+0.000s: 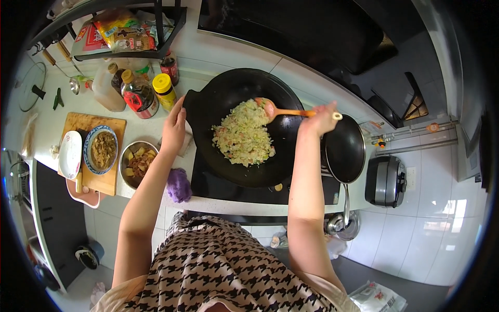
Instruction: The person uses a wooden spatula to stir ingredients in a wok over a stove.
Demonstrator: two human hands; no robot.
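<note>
A large black wok (pixel 234 85) sits on the stove, holding a heap of fried rice (pixel 245 136) with green and pink bits. At the wok's left side, my left hand (pixel 174 130) grips its rim by the ear-shaped handle. My right hand (pixel 319 120) is closed around the handle of a wooden spoon (pixel 269 109), whose head touches the upper right of the rice. The spoon's bowl is partly covered by grains.
Left of the wok stand a steel bowl of food (pixel 138 162), a purple cloth (pixel 179 185) and a cutting board (pixel 113 179) bearing a patterned bowl (pixel 102 150). Sauce bottles (pixel 140 97) line the wall. A frying pan (pixel 345 152) and a rice cooker (pixel 384 181) are at right.
</note>
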